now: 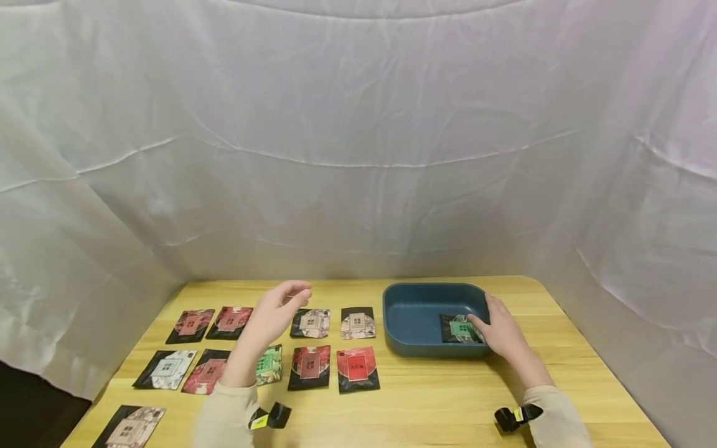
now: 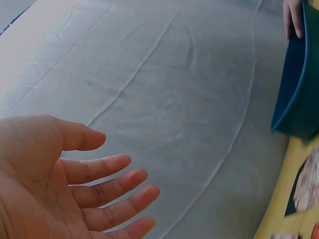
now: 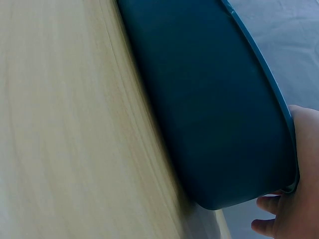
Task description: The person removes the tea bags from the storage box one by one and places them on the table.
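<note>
My left hand [image 1: 280,309] is raised over the packets at the left of the table. Its fingers are loosely bent and hold nothing; in the left wrist view the palm and spread fingers of this hand [image 2: 70,184] are bare. With the thumb inside and fingers outside, my right hand [image 1: 502,330] grips the right end of a dark blue plastic basin [image 1: 417,350]. Seen from the right wrist, the basin [image 3: 214,104] stands on the table and fingers reach past its rim. A black packet with a green label [image 1: 460,328] lies inside, close to the right thumb.
Several flat packets lie in rows at the left, among them a red-labelled one [image 1: 357,369], a beige-labelled one [image 1: 357,323] and a white-labelled one [image 1: 165,369]. My left forearm partly covers a green-labelled packet [image 1: 271,364]. Grey cloth [image 1: 358,205] hangs behind the wooden table [image 1: 426,398].
</note>
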Demonstrator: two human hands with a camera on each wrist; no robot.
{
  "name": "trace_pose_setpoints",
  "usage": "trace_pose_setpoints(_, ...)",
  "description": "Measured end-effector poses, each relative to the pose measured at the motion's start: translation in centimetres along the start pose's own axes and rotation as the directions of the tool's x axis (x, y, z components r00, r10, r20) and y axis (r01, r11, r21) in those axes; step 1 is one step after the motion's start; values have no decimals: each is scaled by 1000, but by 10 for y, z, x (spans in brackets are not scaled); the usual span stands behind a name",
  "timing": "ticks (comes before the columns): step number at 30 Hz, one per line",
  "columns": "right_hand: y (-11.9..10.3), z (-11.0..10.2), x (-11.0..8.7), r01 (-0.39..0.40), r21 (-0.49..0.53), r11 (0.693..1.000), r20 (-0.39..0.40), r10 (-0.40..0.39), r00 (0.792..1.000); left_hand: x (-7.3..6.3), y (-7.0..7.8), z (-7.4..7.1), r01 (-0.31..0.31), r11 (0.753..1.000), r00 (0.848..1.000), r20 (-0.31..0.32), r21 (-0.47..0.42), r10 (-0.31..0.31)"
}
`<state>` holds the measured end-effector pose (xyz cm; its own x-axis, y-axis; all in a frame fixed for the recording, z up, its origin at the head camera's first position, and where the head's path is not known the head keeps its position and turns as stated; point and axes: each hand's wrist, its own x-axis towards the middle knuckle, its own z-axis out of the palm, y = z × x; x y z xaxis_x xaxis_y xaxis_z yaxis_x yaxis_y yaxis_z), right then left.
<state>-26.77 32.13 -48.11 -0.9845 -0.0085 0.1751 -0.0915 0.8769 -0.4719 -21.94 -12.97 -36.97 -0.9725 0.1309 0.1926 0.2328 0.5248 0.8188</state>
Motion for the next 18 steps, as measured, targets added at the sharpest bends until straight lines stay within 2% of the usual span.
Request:
trace_pose_setpoints(10,-2,-1,-1,3,2,1000,0,-3,1000,20,18,41,-2,996,999,45,-86,5)
trace_pose_setpoints(18,-2,-1,-1,-2,8,1000,2,2,1000,34,30,76,-1,986,992,128,-165,22)
